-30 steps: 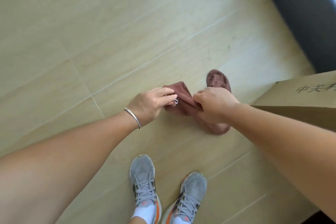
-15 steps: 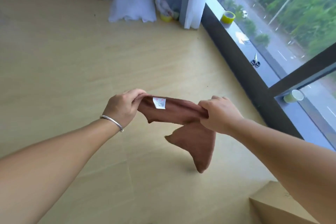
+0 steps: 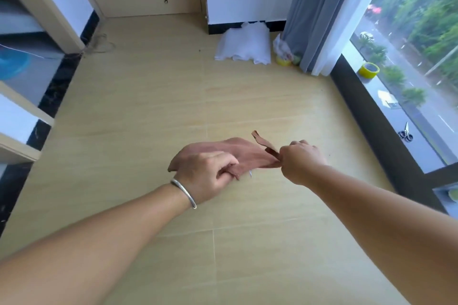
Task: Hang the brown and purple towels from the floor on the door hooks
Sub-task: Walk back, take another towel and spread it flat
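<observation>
Both hands hold the brown towel (image 3: 244, 156) up at mid-frame, above the floor (image 3: 148, 119). Left hand (image 3: 207, 177) is closed on its lower edge; right hand (image 3: 301, 161) pinches a corner by the loop (image 3: 262, 142).

Pale wood floor (image 3: 148, 106), white cloth (image 3: 244, 47), tape roll (image 3: 283, 61)

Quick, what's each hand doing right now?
Left hand: closed, gripping one end of the brown towel.
Right hand: closed, pinching the towel's other end.
</observation>
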Available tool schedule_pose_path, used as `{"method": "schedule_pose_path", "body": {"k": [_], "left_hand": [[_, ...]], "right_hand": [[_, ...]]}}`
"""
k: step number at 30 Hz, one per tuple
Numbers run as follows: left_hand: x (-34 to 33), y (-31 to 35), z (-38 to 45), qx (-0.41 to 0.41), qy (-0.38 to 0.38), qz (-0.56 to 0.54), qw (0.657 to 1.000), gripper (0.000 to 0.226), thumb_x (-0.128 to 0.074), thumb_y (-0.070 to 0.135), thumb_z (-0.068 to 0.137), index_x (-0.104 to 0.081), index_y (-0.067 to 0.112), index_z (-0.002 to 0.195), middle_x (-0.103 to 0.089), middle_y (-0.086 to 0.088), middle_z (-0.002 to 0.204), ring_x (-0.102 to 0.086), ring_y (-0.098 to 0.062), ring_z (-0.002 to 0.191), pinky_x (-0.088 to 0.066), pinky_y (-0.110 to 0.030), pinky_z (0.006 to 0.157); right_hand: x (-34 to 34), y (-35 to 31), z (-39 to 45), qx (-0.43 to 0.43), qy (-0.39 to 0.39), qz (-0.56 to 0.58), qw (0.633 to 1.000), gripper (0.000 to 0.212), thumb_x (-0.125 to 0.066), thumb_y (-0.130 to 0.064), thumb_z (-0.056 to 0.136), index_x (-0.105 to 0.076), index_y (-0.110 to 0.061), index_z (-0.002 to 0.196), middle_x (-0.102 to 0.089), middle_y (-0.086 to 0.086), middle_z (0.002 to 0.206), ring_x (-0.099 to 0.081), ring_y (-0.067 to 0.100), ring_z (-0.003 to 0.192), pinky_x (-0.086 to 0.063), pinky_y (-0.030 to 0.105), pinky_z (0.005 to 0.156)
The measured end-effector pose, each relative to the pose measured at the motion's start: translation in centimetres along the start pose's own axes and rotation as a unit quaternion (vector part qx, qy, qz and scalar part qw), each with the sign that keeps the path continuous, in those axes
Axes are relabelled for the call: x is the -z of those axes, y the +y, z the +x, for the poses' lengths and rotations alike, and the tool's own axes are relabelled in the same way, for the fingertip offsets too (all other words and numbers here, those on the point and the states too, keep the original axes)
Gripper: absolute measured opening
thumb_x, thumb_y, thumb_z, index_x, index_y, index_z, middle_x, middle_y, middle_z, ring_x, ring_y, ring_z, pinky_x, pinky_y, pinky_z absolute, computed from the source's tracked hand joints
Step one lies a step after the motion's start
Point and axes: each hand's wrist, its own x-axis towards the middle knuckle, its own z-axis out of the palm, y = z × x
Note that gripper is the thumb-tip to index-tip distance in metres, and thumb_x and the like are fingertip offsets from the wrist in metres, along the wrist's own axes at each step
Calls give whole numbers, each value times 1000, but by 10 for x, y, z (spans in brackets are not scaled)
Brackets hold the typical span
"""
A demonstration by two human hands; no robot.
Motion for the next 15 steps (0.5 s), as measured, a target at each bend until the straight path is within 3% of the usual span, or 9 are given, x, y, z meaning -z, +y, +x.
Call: {"method": "schedule_pose_path", "body": {"k": [3, 5, 7, 12, 15], "left_hand": [[-61, 29, -62, 43, -134, 8, 990, 26, -55, 32, 84, -66, 26, 107, -66, 7, 89, -63, -18, 80, -50, -34, 71], [-102, 46, -109, 95, -276, 49, 955, 43, -55, 33, 89, -48, 30, 132, -59, 6, 116, -57, -20, 104, -46, -34, 86], [-130, 55, -154, 133, -376, 94, 912, 49, -54, 29, 90, -40, 29, 136, -51, 3, 129, -52, -24, 115, -41, -36, 91], [-158, 29, -220, 209, -440, 188, 853, 42, -52, 20, 89, -45, 25, 130, -51, 2, 132, -50, -25, 122, -40, -37, 97], [-171, -7, -241, 227, -442, 224, 838, 42, -53, 23, 90, -44, 26, 131, -52, 4, 132, -50, -23, 122, -39, -36, 98]], "right_hand": [[-54, -6, -27, 15, -115, -28, 993, 47, -47, -12, 84, -53, -29, 127, -56, 0, 121, -49, 23, 118, -39, 30, 82], [-88, -10, -53, 28, -166, -25, 985, 49, -47, -14, 85, -50, -28, 132, -55, -1, 124, -51, 23, 119, -40, 31, 83], [-122, -16, -80, 45, -185, -11, 982, 50, -48, -16, 85, -45, -27, 134, -53, 1, 125, -51, 25, 118, -39, 33, 83], [-202, -36, -118, 65, -175, 21, 982, 53, -57, -19, 81, -38, -22, 131, -47, 5, 125, -46, 26, 118, -38, 37, 93], [-244, -46, -120, 67, -157, 23, 985, 64, -60, -27, 81, -31, -22, 137, -41, 4, 134, -40, 25, 127, -36, 38, 100]]}}
